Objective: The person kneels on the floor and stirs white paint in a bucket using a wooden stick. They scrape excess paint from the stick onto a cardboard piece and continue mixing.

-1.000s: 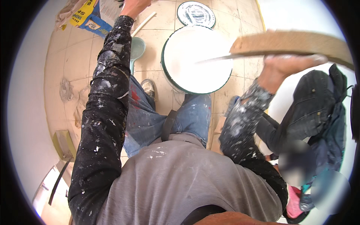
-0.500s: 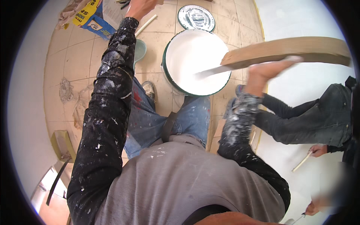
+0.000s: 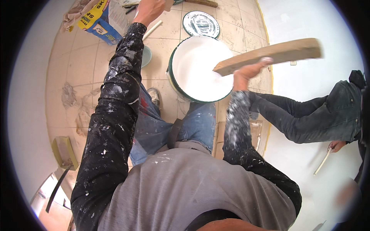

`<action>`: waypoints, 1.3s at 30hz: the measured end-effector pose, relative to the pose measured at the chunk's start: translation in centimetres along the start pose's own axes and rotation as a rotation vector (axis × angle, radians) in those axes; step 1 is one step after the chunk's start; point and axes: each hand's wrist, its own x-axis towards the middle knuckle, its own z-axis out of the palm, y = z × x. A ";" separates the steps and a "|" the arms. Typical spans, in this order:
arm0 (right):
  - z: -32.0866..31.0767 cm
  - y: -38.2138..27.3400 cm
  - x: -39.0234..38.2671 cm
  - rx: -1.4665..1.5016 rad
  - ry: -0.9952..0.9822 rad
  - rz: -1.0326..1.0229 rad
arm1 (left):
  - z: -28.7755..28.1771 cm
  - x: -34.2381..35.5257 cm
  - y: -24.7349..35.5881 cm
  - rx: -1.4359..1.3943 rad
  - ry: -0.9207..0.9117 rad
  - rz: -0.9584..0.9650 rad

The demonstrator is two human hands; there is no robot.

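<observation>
If jolted on beige tiled floor (image 3: 86, 57), liable to slop from wide, round, green-rimmed white bucket (image 3: 174, 84) some white contents (image 3: 192, 73). Likely cause: long brown wooden plank (image 3: 285, 52), end above bucket, twisting in gripping fingers of right hand (image 3: 247, 73). Cannot tell hold of left hand (image 3: 149, 10).

Paint-flecked black sleeves (image 3: 115, 109), grey shirt (image 3: 196, 183)

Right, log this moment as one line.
right hand: holding wooden board, end over bucket | left hand: extended, grip unclear | bucket: white inside | round lid: on floor beyond bucket
</observation>
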 end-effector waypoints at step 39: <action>0.6 -8.8 1.4 0.018 -0.165 -0.190 | -1.5 1.4 2.3 -0.392 -0.110 -0.406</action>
